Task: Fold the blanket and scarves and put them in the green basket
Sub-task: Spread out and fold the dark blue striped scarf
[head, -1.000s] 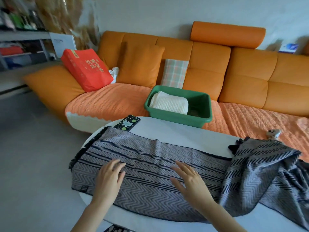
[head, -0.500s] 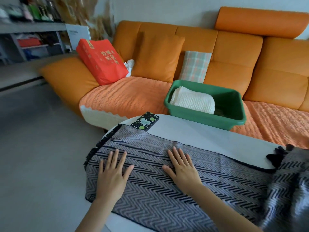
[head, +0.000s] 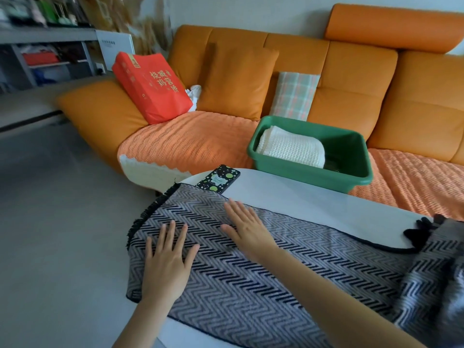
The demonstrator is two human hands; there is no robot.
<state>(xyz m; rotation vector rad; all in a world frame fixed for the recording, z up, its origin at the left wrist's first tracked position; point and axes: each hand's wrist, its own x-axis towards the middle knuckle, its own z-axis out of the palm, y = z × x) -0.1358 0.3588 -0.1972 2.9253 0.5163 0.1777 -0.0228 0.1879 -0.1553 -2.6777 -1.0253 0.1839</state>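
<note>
So the grey-and-black zigzag woven scarf with the black fringe [head: 226,297] was lying flat across the near side of the round white table [head: 313,199]. Its fringed end sat at the table's left edge, and its right end was heaped up in a blurry pile at the edge of the shot. I honestly couldn't tell if that heap was all one scarf or if a second one was tangled in there.

Both hands were pressed flat on the spread part. The left hand [head: 165,267] was near the fringed end and the right hand [head: 247,232] was just beside it, closer to the scarf's far edge. The fingers on both were straight and a bit splayed, not gripping anything. It looked to me like smoothing before a fold.

A phone in a black case with green dots [head: 218,179] sat right at the scarf's far corner, touching or slightly tucked under it.

Beyond the table, the green plastic basket [head: 301,174] was on the orange textured throw [head: 190,144] covering the orange leather sofa [head: 351,71]. A folded cream knit blanket [head: 291,146] was already inside, at the left end.

Progress-wise, I'd say the blanket part was done. This scarf hadn't had a single fold yet, and it needed folding and moving into the basket. The same went for any other scarf in that heap.
</note>
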